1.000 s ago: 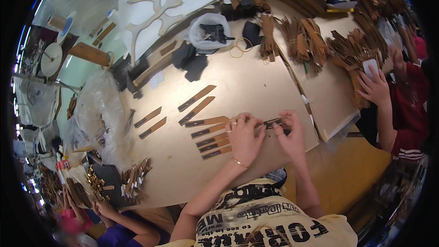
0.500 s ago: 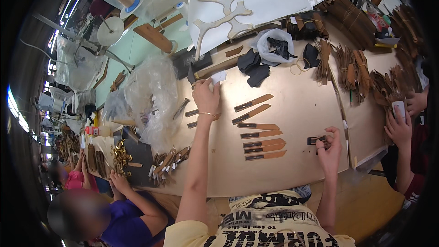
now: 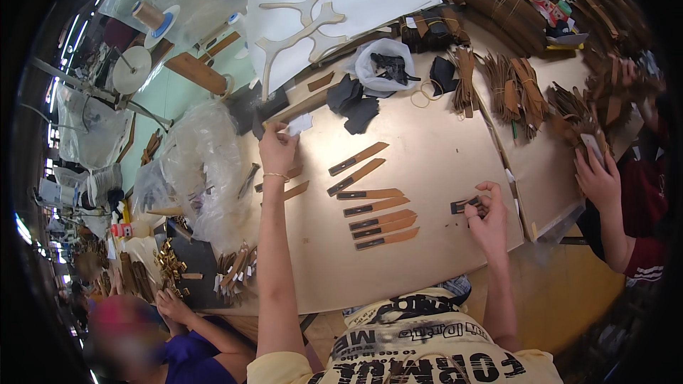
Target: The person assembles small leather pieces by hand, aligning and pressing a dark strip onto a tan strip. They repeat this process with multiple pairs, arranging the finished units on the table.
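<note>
Right fingers (image 3: 484, 210), dark piece (image 3: 457, 208) at tips

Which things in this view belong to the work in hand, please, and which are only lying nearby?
Probably in the work:
small dark piece, by the right hand
dark object, beside the left hand; its kind is unclear
brown strips with dark ends

Apparently just lying nearby:
clear plastic
white bag
thread spool

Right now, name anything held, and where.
The right hand touches a small dark strip at its right end; gripping is unclear. Whether the left hand holds anything cannot be told.
</note>
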